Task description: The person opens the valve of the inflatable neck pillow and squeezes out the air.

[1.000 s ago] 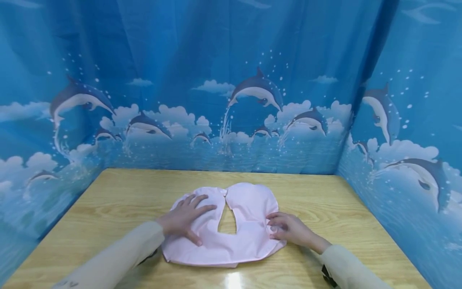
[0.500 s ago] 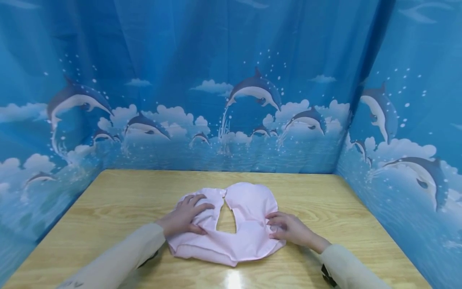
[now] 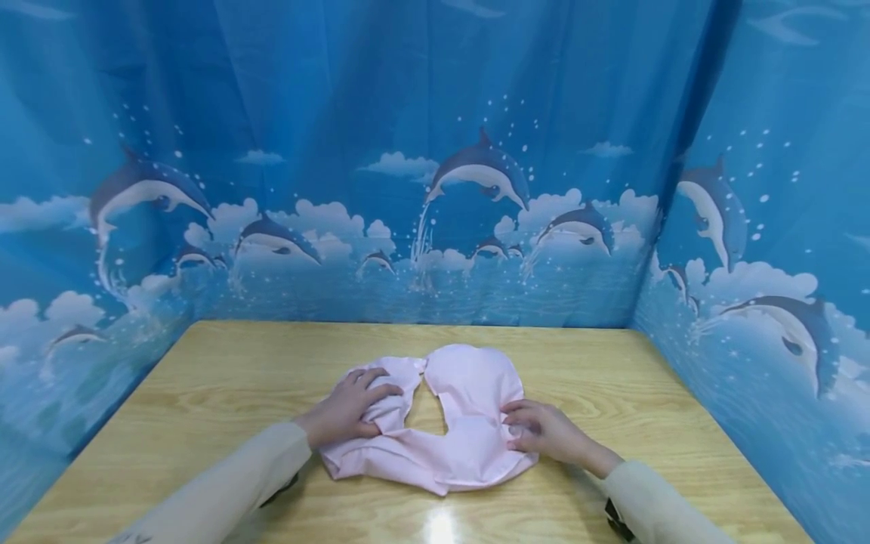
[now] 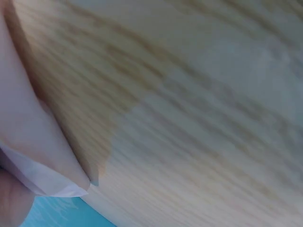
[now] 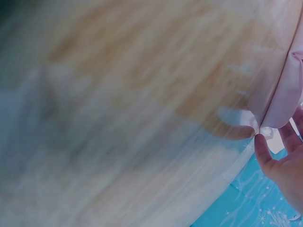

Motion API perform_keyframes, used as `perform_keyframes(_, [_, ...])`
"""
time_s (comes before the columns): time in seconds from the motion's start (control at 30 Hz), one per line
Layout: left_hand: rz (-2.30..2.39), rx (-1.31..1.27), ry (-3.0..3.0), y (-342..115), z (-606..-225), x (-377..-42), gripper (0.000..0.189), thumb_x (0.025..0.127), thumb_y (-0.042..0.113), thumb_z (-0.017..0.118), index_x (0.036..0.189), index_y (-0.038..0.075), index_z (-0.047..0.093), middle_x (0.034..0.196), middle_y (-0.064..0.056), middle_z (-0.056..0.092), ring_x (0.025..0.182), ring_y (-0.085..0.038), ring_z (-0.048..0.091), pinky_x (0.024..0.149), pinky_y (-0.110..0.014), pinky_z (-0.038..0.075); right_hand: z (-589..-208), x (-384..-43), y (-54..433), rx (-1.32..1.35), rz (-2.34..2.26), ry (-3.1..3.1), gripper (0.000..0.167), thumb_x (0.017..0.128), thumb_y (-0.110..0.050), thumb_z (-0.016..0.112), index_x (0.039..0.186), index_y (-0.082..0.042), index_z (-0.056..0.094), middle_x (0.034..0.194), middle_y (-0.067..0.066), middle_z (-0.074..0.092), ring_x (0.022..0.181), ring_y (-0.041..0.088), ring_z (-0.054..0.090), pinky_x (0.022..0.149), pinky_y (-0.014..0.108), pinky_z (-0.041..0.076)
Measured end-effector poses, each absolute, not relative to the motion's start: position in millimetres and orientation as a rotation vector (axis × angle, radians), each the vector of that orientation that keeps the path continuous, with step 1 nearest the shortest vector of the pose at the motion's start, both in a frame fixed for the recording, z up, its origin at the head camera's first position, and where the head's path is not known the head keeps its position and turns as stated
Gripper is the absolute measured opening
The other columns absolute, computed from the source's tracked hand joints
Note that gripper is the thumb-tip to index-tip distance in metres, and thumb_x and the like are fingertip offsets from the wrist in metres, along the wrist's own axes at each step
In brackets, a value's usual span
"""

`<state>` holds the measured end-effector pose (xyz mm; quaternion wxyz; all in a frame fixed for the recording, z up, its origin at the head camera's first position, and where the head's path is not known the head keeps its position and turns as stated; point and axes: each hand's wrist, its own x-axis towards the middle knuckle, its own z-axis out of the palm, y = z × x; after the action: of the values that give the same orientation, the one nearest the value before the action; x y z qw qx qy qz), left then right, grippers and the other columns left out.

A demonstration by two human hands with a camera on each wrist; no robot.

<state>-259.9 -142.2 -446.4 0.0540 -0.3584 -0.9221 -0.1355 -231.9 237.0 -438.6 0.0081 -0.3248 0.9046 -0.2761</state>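
Note:
A pale pink cloth (image 3: 469,449), shaped like a bib with a tall gap at its middle, lies on the wooden table. My left hand (image 3: 347,412) grips its left side, fingers bent over the top and thumb drawn in toward them. The cloth bunches there, and its lower left part runs in folds. At the right edge, my right hand (image 3: 547,432) pinches the cloth between thumb and fingers. The right wrist view shows my thumb and fingertips (image 5: 262,147) right at the hem. In the left wrist view a folded cloth corner (image 4: 52,175) stands beside my finger.
A light wood-grain table (image 3: 238,378) spreads around the cloth. Blue curtains (image 3: 340,151) printed with dolphins and clouds stand along its back and sides. Light glares off the table (image 3: 440,521) near the front.
My left thumb has drawn in toward the fingers, gathering the cloth's left side. Its lower left edge has pulled up and inward into folds. My right hand has stayed in place.

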Motion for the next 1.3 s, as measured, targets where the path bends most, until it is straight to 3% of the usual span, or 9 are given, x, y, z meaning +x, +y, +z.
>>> perform_keyframes(0.2, [-0.457,-1.143,-2.792,-144,-442,-259,0.068,0.067,0.035,0.070,0.131,0.025,0.046,0.137,-0.016,0.039,0.126,-0.039,0.035,0.103,-0.060,0.025,-439,-232,237,-1.043,-0.855,2.840,0.025,0.079,-0.028,0.070,0.098,-0.012,0.068,0.116,0.008,0.061,0.106,0.030,0.057,0.091,0.041,0.046])
perform_keyframes(0.57, [-0.537,-1.284,-2.742,-155,-430,-248,0.078,0.071,0.057,0.067,0.134,0.018,0.044,0.143,-0.024,0.030,0.130,-0.047,0.025,0.103,-0.066,0.018,-438,-233,237,-0.982,-0.861,2.808,0.025,0.078,-0.030,0.070,0.097,-0.014,0.068,0.118,0.006,0.060,0.109,0.031,0.055,0.093,0.042,0.044])
perform_keyframes(0.8, [-0.495,-1.254,-2.864,-160,-424,-236,0.092,0.064,0.065,0.067,0.139,0.021,0.037,0.149,-0.023,0.018,0.131,-0.052,0.016,0.101,-0.069,0.016,-439,-234,237,-0.998,-0.837,2.825,0.025,0.078,-0.032,0.070,0.097,-0.015,0.068,0.117,0.005,0.061,0.109,0.030,0.056,0.093,0.043,0.044])
perform_keyframes(1.07, [-0.543,-1.263,-3.077,-163,-415,-220,0.116,0.052,0.069,0.070,0.146,0.027,0.017,0.152,-0.019,-0.009,0.134,-0.052,-0.007,0.100,-0.072,0.006,-440,-235,238,-1.014,-0.848,2.827,0.026,0.078,-0.033,0.070,0.097,-0.015,0.068,0.117,0.006,0.061,0.109,0.030,0.056,0.093,0.042,0.045])
perform_keyframes(1.3, [-0.401,-1.231,-3.085,-162,-422,-216,0.126,0.045,0.074,0.070,0.147,0.030,0.009,0.152,-0.015,-0.014,0.135,-0.048,-0.010,0.104,-0.068,0.004,-439,-234,238,-1.018,-0.851,2.822,0.026,0.078,-0.033,0.070,0.097,-0.015,0.068,0.117,0.007,0.061,0.109,0.031,0.055,0.093,0.044,0.044])
